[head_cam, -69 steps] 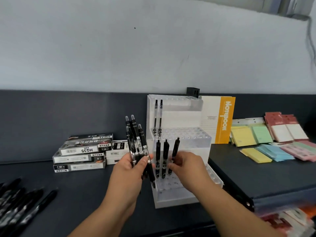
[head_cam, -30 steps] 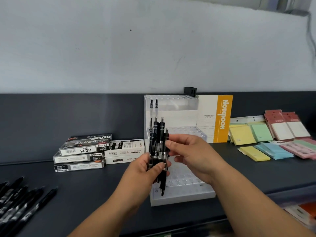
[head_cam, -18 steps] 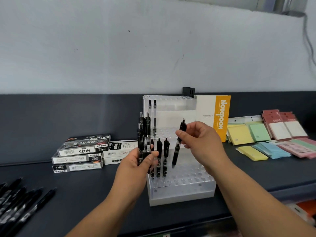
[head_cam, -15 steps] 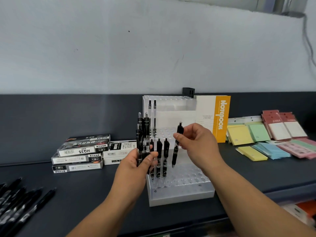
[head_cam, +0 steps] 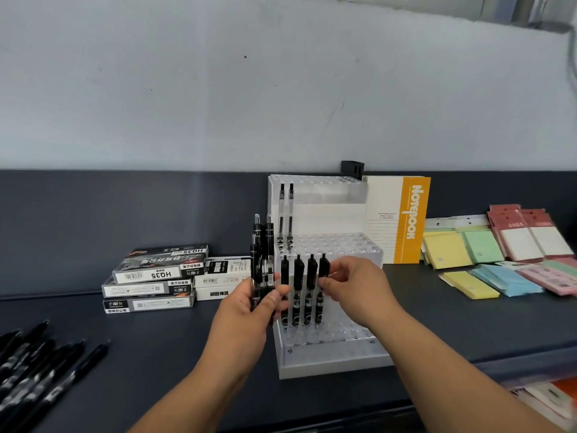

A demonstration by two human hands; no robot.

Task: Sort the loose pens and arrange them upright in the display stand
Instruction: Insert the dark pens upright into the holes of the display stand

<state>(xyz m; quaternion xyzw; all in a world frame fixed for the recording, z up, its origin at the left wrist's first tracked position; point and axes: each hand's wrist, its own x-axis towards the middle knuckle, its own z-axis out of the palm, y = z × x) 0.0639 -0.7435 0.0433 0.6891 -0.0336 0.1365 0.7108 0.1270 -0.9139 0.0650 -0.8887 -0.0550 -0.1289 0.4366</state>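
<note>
The right hand (head_cam: 354,292) reaches in from the lower right, wrist slightly bent, and its thumb and fingertips pinch the rightmost pen (head_cam: 321,284) partway up the barrel. That pen stands upright in the front tier of the clear display stand (head_cam: 327,350), last in a row of four black pens, each in its own hole. The left hand (head_cam: 246,310) comes up from below with its fingers curled round a bundle of black pens (head_cam: 261,260), held upright just beside the stand's left edge. Two slimmer pens (head_cam: 286,214) stand on a higher tier. More loose pens (head_cam: 37,370) lie on the dark counter (head_cam: 156,354) at far left, behind them stacked pen boxes (head_cam: 153,276). An orange notebook (head_cam: 402,220) leans behind the stand, beside coloured sticky-note pads (head_cam: 468,254).
</note>
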